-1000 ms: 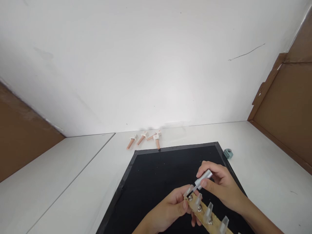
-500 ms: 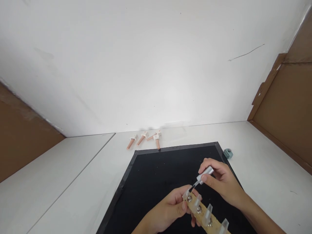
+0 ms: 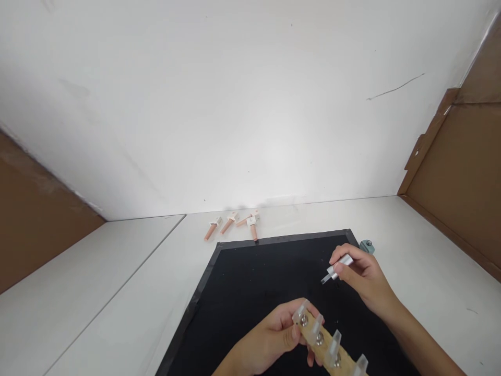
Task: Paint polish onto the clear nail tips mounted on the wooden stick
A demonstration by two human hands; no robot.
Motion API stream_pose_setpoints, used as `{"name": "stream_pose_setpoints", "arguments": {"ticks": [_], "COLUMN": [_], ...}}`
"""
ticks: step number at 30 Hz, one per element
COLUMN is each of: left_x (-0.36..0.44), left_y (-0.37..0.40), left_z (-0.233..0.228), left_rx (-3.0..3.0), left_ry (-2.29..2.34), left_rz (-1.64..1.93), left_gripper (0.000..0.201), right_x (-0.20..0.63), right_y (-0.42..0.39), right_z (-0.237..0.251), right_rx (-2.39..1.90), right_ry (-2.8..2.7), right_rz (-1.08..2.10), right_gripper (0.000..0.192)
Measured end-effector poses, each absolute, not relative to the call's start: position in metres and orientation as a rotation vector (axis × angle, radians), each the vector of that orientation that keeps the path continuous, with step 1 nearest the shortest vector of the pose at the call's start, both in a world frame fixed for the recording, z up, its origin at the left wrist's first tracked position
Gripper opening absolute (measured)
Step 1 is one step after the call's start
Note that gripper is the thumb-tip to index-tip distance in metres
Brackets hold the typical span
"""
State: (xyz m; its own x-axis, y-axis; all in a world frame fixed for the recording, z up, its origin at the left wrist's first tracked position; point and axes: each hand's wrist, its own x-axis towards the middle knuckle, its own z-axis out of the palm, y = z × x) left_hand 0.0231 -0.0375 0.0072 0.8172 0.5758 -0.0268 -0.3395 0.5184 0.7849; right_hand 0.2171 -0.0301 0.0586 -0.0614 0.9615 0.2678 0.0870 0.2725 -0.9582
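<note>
My left hand (image 3: 277, 329) grips the near-left end of a wooden strip (image 3: 327, 351), thumb on top and fingers beneath. Along the strip stand several clear false nail tips (image 3: 334, 345), tilted up, with round metal pieces at their bases. Its far end runs out of view at the bottom. My right hand (image 3: 362, 277) pinches the silver cap of a nail polish brush (image 3: 340, 267) between thumb and fingers. The brush tip points down and left, above the black mat and apart from the nail tips.
A black mat (image 3: 250, 292) with a grey border lies on the white table (image 3: 129, 313). Several small bottles with long pinkish caps (image 3: 212, 230) lie beyond its far edge. Behind my right hand sits a small teal bottle (image 3: 367, 246). Brown cardboard (image 3: 457, 172) stands at both sides.
My right hand has drawn the brush up and to the right, off the nail tip at the strip's left end. The left hand and strip have stayed nearly still.
</note>
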Motion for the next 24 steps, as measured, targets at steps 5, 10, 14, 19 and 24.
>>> {"name": "stream_pose_setpoints", "arguments": {"ticks": [5, 10, 14, 19, 24], "left_x": [0.021, 0.021, 0.025, 0.026, 0.025], "left_y": [-0.037, -0.036, -0.034, -0.032, -0.032], "left_z": [0.008, 0.013, 0.013, 0.009, 0.009], "left_rx": [0.981, 1.121, 1.137, 1.076, 1.026], "left_ry": [0.359, 0.565, 0.659, 0.651, 0.601], "left_rz": [0.632, 0.763, 0.85, 0.898, 0.871], "left_gripper": [0.044, 0.042, 0.047, 0.049, 0.044], "right_x": [0.22, 0.226, 0.23, 0.233, 0.233], "right_y": [-0.029, -0.028, -0.027, -0.025, -0.023], "right_z": [0.057, 0.061, 0.066, 0.064, 0.064], "right_rx": [-1.066, -1.043, -0.964, -0.909, -0.836], "right_ry": [-1.288, -1.115, -1.02, -0.984, -0.988], "right_rz": [1.035, 1.189, 1.321, 1.402, 1.363], "right_gripper": [0.033, 0.031, 0.031, 0.028, 0.028]}}
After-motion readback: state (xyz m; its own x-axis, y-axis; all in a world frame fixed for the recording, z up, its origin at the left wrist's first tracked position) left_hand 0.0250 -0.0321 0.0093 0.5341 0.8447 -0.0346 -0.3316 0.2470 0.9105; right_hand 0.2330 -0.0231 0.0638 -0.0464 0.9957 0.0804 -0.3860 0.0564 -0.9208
